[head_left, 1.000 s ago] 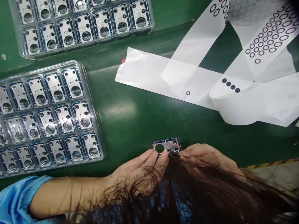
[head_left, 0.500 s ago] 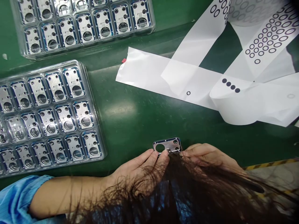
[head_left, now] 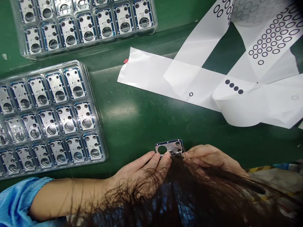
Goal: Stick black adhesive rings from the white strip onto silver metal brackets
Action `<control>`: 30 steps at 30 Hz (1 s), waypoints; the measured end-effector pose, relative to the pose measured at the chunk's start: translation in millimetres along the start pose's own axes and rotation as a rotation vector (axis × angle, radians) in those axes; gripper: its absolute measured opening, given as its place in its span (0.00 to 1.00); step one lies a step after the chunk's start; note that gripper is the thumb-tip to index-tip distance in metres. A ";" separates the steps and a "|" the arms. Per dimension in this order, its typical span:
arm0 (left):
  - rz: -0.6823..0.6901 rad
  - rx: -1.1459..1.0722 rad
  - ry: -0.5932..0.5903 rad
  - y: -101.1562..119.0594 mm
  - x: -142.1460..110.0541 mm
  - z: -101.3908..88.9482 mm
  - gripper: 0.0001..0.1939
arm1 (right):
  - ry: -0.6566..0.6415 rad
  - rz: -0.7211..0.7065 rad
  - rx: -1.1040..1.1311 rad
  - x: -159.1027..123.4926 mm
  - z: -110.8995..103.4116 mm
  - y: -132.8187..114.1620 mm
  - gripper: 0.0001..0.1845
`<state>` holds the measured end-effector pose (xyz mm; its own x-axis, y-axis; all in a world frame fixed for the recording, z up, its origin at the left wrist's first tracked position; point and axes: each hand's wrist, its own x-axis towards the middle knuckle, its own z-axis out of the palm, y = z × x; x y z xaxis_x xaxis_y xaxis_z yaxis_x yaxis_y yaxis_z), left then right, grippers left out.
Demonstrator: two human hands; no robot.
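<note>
A small silver metal plate (head_left: 170,147) with a dark blue rim lies at the front of the green table. It has one large round hole at its left and smaller dark-ringed holes at its right. My left hand (head_left: 146,168) is closed on the plate's lower left edge, fingertips beside the large hole. At the lower right corner my right hand (head_left: 208,157) is pinched, its thumb and finger together. A thin dark line runs from that pinch over the plate, but strands of hair (head_left: 180,179) hide what it is. Hair also covers parts of both hands.
Clear plastic trays (head_left: 100,126) of similar plates stand at the left and upper left. White backing strips (head_left: 146,67) with black rings and several black dots (head_left: 231,85) spread over the right side. Yellow-black tape (head_left: 260,169) shows at lower right, beyond the table edge.
My right fingertips have shifted very slightly at the plate's lower right corner. A blue item has come into view at the far right edge. The plate and my left hand look unmoved.
</note>
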<state>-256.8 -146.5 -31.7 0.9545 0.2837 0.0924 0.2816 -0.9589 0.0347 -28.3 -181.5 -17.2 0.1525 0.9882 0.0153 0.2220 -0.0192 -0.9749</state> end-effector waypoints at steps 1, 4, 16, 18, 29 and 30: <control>0.000 -0.003 -0.004 0.5 -0.2 0.1 0.26 | -0.003 0.006 0.003 0.1 -0.1 -0.2 0.16; -0.007 -0.018 -0.009 0.9 0.5 -0.8 0.27 | -0.012 0.002 -0.003 0.0 -0.5 -0.5 0.15; 0.029 -0.022 -0.011 -5.5 3.5 -3.4 0.25 | 0.012 -0.046 -0.062 2.1 2.7 -0.7 0.11; 0.037 -0.014 -0.016 -6.3 3.7 -3.8 0.24 | 0.008 -0.054 -0.059 1.8 2.2 -0.2 0.11; 0.042 -0.008 0.000 -8.9 6.4 -7.7 0.22 | -0.016 -0.058 -0.067 3.7 1.4 -2.5 0.14; 0.041 -0.009 -0.002 -8.9 6.6 -7.8 0.22 | -0.018 -0.060 -0.063 4.0 1.4 -2.8 0.15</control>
<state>-253.8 -136.1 -23.6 0.9653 0.2445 0.0915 0.2419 -0.9695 0.0396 -29.7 -177.3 -14.8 0.1194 0.9905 0.0688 0.2909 0.0314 -0.9562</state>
